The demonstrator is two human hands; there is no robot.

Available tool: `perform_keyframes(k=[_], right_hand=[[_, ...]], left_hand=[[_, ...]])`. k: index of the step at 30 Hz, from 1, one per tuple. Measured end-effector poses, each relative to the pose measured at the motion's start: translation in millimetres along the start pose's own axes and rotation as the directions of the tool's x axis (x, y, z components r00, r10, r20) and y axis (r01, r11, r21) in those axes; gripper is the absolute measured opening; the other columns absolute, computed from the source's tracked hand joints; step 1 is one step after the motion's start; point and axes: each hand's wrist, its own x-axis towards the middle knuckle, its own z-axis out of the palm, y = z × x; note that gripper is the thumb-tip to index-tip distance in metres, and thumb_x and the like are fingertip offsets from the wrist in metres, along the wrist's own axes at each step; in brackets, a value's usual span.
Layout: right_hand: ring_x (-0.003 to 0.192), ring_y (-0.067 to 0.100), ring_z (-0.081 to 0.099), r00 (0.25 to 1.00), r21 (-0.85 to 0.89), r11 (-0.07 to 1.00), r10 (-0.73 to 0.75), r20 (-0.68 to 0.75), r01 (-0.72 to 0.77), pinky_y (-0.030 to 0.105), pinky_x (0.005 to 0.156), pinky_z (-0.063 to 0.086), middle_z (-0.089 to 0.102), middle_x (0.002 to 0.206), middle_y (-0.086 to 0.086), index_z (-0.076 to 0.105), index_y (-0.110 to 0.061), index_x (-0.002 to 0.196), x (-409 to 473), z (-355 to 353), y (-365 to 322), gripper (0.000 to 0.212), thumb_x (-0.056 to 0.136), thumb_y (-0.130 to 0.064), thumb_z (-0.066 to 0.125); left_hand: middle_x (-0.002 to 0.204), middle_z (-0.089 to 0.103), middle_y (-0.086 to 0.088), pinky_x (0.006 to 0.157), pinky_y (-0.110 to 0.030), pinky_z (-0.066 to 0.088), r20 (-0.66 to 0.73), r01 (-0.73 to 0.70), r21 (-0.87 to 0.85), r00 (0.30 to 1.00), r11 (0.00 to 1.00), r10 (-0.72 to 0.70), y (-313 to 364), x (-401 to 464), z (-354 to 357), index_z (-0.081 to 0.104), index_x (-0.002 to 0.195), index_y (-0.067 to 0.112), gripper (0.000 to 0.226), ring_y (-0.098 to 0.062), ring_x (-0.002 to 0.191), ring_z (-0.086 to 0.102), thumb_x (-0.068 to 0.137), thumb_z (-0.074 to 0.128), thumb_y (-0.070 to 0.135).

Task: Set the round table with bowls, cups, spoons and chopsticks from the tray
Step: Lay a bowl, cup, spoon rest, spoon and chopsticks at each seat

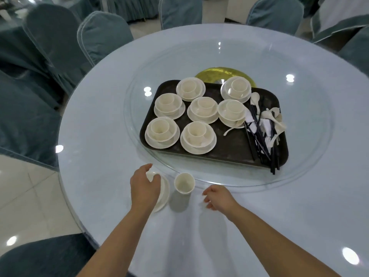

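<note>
A dark tray sits on the glass turntable of the round table. It holds several cream sets of plate, bowl and cup, plus white spoons and black chopsticks along its right side. Near the table's front edge, my left hand curls over a cream bowl on a plate, which it largely hides. A lone cream cup stands upright just right of that plate. My right hand hovers right of the cup with loosely curled fingers, holding nothing.
Teal-covered chairs ring the far and left sides of the table, and one chair stands at the near left. A gold disc shows under the turntable behind the tray. Tiled floor lies at the left.
</note>
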Motion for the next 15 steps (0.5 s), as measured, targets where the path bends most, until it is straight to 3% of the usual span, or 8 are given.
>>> perform_keyframes(k=[7, 11, 13, 15], right_hand=[[0.058, 0.016, 0.061, 0.958, 0.109, 0.983, -0.116, -0.263, 0.149, 0.026, 0.057, 0.048, 0.067, 0.080, 0.006, 0.062, -0.018, 0.084, 11.8, -102.1, -11.8, 0.016, 0.093, -0.014, 0.049], [0.073, 0.021, 0.065, 0.874, -0.046, 0.984, -0.173, -0.453, 0.171, 0.036, 0.072, 0.056, 0.069, 0.082, 0.003, 0.062, -0.021, 0.082, 24.1, -159.6, -12.2, 0.013, 0.090, -0.021, 0.053], [0.082, 0.024, 0.065, 0.849, -0.144, 0.978, -0.204, -0.487, 0.152, 0.039, 0.077, 0.055, 0.068, 0.087, 0.001, 0.064, -0.020, 0.091, 28.9, -175.7, -12.7, 0.010, 0.091, -0.022, 0.054], [0.086, 0.024, 0.062, 0.834, -0.230, 0.966, -0.220, -0.506, 0.115, 0.033, 0.074, 0.050, 0.067, 0.094, 0.003, 0.064, -0.017, 0.107, 37.4, -192.9, -11.8, 0.018, 0.092, -0.023, 0.055]], left_hand=[[0.133, 0.054, 0.001, 0.100, -0.027, 0.036, 0.115, -0.124, -0.018, 0.985, 0.992, 0.125, 58.7, -2.4, 59.6, 0.053, 0.133, 0.014, 0.043, -0.017, 0.124, 0.048, 0.091, 0.057, 0.012], [0.127, 0.058, 0.001, 0.097, -0.026, 0.037, 0.194, -0.195, -0.009, 0.962, 0.981, 0.193, 84.7, -1.8, 95.7, 0.054, 0.131, 0.014, 0.041, -0.014, 0.117, 0.052, 0.091, 0.059, 0.014], [0.121, 0.060, 0.003, 0.094, -0.025, 0.038, 0.226, -0.194, -0.034, 0.954, 0.980, 0.197, 90.5, -1.7, 107.3, 0.056, 0.128, 0.016, 0.038, -0.012, 0.114, 0.054, 0.090, 0.060, 0.014], [0.115, 0.061, 0.005, 0.090, -0.023, 0.038, 0.272, -0.183, -0.033, 0.944, 0.982, 0.185, 97.5, -1.3, 126.0, 0.058, 0.125, 0.017, 0.035, -0.011, 0.108, 0.055, 0.090, 0.061, 0.015]])
